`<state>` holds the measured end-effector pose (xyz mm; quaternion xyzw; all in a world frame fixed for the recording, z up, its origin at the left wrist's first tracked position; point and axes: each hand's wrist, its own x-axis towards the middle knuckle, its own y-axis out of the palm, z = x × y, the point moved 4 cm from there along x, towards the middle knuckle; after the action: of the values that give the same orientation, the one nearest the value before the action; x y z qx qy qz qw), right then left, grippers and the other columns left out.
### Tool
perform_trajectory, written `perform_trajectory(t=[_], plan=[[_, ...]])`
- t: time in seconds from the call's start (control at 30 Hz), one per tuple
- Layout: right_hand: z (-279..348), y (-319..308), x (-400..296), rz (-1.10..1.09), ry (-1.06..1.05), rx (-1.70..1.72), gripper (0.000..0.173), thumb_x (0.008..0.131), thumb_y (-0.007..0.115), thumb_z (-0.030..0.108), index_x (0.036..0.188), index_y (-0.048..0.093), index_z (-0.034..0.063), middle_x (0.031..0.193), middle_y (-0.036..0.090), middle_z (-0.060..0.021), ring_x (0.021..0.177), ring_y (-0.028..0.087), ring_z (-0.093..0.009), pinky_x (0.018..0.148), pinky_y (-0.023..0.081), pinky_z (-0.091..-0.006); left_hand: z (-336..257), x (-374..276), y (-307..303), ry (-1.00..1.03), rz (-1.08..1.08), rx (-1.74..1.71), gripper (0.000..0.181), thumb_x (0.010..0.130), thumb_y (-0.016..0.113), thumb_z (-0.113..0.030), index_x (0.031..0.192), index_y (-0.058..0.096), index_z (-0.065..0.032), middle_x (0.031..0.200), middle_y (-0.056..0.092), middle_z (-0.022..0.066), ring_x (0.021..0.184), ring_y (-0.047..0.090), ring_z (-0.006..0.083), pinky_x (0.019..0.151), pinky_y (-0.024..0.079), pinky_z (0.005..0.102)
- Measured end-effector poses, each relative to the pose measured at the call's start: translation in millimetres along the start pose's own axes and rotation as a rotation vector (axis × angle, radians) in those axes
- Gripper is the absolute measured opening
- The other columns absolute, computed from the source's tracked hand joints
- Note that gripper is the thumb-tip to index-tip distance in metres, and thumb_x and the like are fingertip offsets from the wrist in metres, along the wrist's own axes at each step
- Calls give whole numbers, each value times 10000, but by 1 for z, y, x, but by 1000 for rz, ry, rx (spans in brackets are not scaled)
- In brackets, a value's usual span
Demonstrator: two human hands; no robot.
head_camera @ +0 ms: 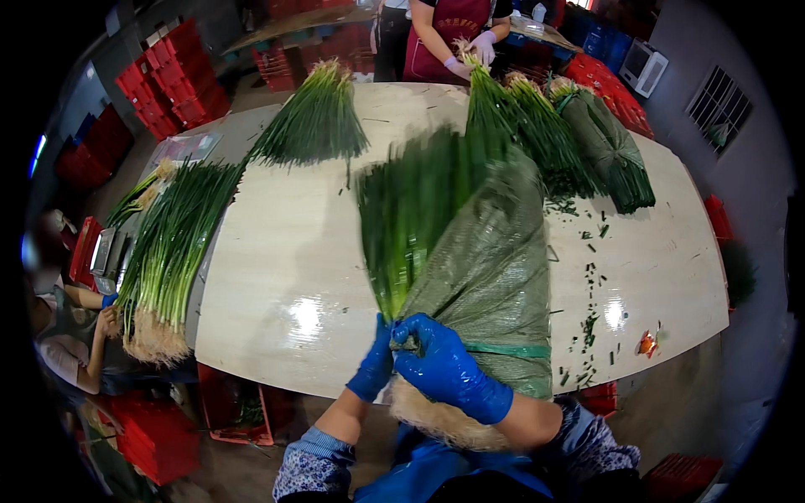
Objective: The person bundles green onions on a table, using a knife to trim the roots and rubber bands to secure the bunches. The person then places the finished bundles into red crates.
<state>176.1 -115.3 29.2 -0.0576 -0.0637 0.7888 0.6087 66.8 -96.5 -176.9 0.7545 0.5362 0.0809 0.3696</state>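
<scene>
A large bundle of green onions [409, 214] lies before me, leaves pointing away and pale roots [434, 415] towards my body. Its leaf ends are blurred. A grey-green woven plastic sheet [497, 251] covers the bundle's right side, with a green strip [509, 349] across its lower part. My right hand [453, 371], in a wet blue glove, grips a gathered edge of the sheet over the stems. My left hand [375, 364], gloved the same, holds the bundle's left side near the stems' lower end; some of its fingers are hidden.
Loose green onions [163, 251] lie at left, beside a seated person's hands [109, 314]. A co-worker's gloved hands [475, 53] hold another bunch [487, 94] across the pale table [270, 251]. A wrapped bundle [604, 138] lies far right. Leaf scraps [589, 327] and red crates [182, 75] are around.
</scene>
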Motion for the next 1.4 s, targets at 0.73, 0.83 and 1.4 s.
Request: perform_trajectory(t=[0.73, 0.83, 1.4], plan=[[118, -175, -69, -691, -342, 330, 424, 807, 502, 168, 1186, 535, -20, 1099, 589, -116, 1001, 573, -207, 923, 435, -322, -77, 11, -44, -125, 29, 1012, 1060, 826, 704, -159, 1457, -143, -75, 1459, 287, 159, 1279, 365, 223, 1030, 351, 301], [121, -195, -84, -764, -353, 352, 392, 812, 501, 157, 1162, 550, -14, 1072, 600, -106, 969, 587, -199, 891, 455, -314, -82, 2, -42, -163, 51, 984, 1016, 807, 736, -162, 1477, -21, -61, 1424, 347, 136, 1244, 405, 202, 993, 393, 306], [168, -326, -232, -1085, -746, -375, 316, 931, 499, 212, 1199, 559, 56, 1102, 611, -80, 1025, 576, -188, 907, 458, -330, -106, 17, -86, -265, -103, 1177, 508, 720, 673, 11, 1199, 523, -63, 957, 633, 36, 828, 590, 162, 662, 506, 339]])
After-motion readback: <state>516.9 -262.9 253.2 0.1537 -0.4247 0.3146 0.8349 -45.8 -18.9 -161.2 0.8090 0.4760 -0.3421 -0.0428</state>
